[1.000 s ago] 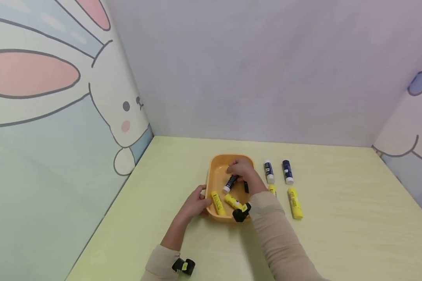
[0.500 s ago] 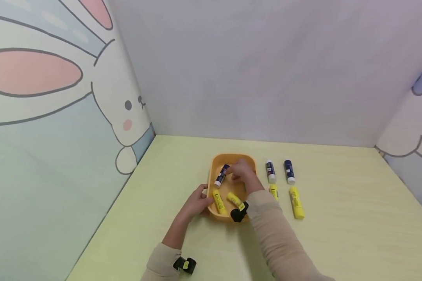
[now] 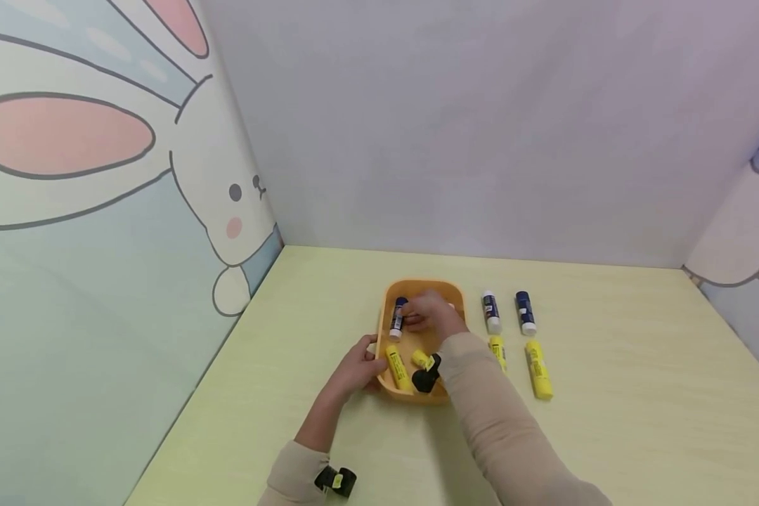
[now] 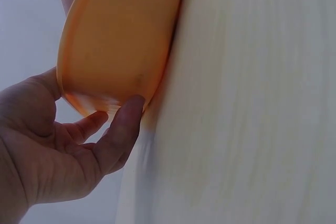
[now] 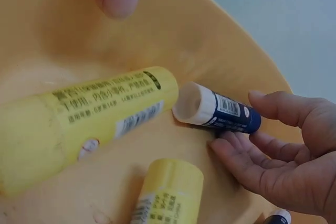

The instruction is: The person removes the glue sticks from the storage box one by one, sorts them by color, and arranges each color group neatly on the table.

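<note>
In the head view my left hand (image 3: pixel 354 367) grips the left wall of an orange plastic tray (image 3: pixel 411 399). The left wrist view shows its fingers (image 4: pixel 121 135) curled against the outside. My right hand (image 3: pixel 429 313) is inside the tray, pinching the dark blue end of a blue-and-white glue stick (image 5: pixel 226 111) that lies along the left wall. A yellow glue stick (image 3: pixel 398 367) lies nearer the front-left corner. Beside it is another yellow glue stick (image 5: pixel 173 187), partly covered by the right wrist in the head view. A further dark, white-ended stick (image 5: pixel 278 217) barely shows.
Right of the tray, two blue-and-white glue sticks, one nearer (image 3: pixel 491 313) and one farther (image 3: pixel 526 313), lie on the table (image 3: pixel 639 365). In front of them are two yellow ones, a partly hidden stick (image 3: pixel 498 351) and a whole one (image 3: pixel 539 370). A wall stands behind.
My right hand has moved the blue glue stick left and turned it from slanted to nearly in line with the tray's left wall. The left hand keeps its grip.
</note>
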